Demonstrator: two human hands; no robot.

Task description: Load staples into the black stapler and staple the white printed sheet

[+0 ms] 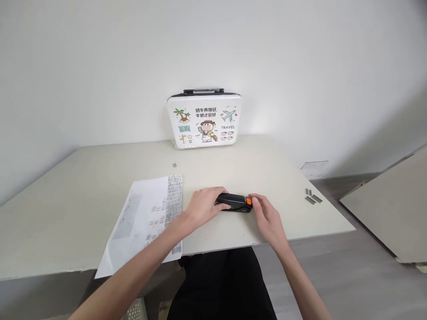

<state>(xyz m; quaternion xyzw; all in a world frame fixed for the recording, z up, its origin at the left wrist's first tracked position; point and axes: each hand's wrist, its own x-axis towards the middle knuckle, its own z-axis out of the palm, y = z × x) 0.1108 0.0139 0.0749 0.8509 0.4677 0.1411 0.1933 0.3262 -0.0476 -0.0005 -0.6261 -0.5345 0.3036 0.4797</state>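
Left hand (203, 205) grip wraps black stapler (235, 198), center frame. Right hand (268, 218) touches its orange end (249, 201) (grip: can't tell if grasping). Staple strips (310, 200) at right.

Left hand (204, 205): back upward, fingers curled in a grip, thumb parted from them.
Right hand (269, 220): fingers bent, reaching inward.
Hands: 2, near each other, apart.
Forearms (147, 258): both bare, slanting inward from the lower corners.
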